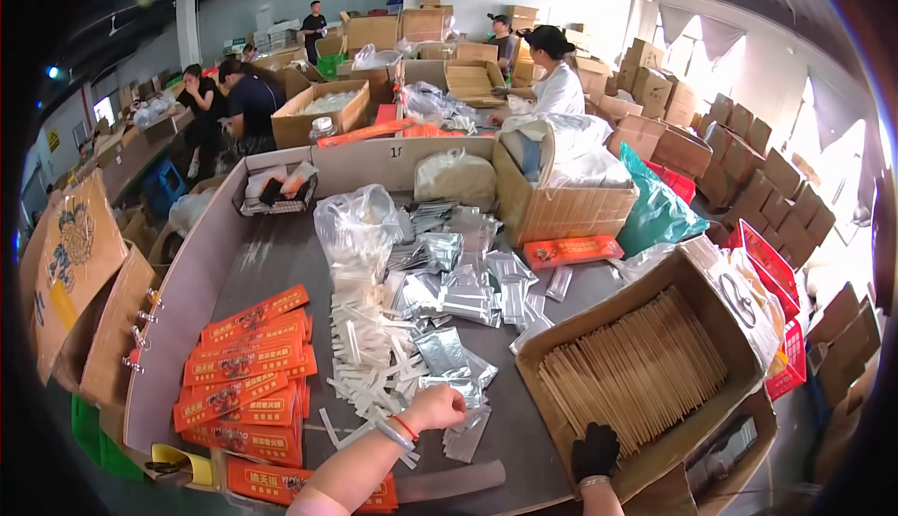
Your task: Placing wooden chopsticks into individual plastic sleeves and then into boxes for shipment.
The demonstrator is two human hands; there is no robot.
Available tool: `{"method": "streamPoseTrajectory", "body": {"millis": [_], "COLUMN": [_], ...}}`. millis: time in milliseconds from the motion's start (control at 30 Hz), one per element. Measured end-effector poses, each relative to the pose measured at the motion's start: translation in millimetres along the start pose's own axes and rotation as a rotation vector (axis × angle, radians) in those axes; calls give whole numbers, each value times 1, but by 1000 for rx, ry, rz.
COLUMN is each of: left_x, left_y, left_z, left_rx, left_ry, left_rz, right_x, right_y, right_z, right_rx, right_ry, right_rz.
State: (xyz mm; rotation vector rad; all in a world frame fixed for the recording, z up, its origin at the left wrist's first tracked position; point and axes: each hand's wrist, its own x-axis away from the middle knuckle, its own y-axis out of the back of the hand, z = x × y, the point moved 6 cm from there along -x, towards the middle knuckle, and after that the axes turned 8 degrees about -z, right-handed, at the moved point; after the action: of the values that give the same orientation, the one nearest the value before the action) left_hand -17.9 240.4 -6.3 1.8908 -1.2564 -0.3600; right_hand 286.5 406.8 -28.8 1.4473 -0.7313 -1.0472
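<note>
My left hand point(435, 410), bare with a red string and a bracelet at the wrist, is closed over the silver foil packets point(447, 352). Whatever its fingers hold is hidden. My right hand point(596, 452), in a black glove, reaches into a cardboard box point(552, 359) at the near end of a layer of wooden chopsticks point(636, 366). Its fingers are curled, and I cannot make out what is in them. Beside the foil packets lies a heap of small white paper-wrapped strips point(360, 329). Red-orange printed sleeves point(245, 362) are stacked on the left.
Low grey walls point(192, 263) edge the table. At its back stand a wire basket point(276, 188), a plastic bag point(358, 221) and a carton point(571, 203) of bagged goods. Scissors point(736, 299) lie on plastic right of the chopstick box. Several people work farther back among cartons.
</note>
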Motion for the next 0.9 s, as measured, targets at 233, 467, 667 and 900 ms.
{"method": "streamPoseTrajectory", "body": {"millis": [233, 467, 667, 900], "left_x": [-6, -8, -3, -2], "left_y": [-5, 1, -2, 4], "left_z": [17, 19, 33, 30], "left_rx": [152, -175, -224, -189], "left_ry": [62, -330, -123, -125], "left_rz": [98, -559, -476, -416], "right_x": [-5, -8, 0, 6], "right_y": [19, 7, 8, 10], "right_z": [13, 13, 11, 9], "right_rx": [22, -27, -47, -35], "right_ry": [34, 59, 71, 107], "right_rz": [49, 3, 25, 46]}}
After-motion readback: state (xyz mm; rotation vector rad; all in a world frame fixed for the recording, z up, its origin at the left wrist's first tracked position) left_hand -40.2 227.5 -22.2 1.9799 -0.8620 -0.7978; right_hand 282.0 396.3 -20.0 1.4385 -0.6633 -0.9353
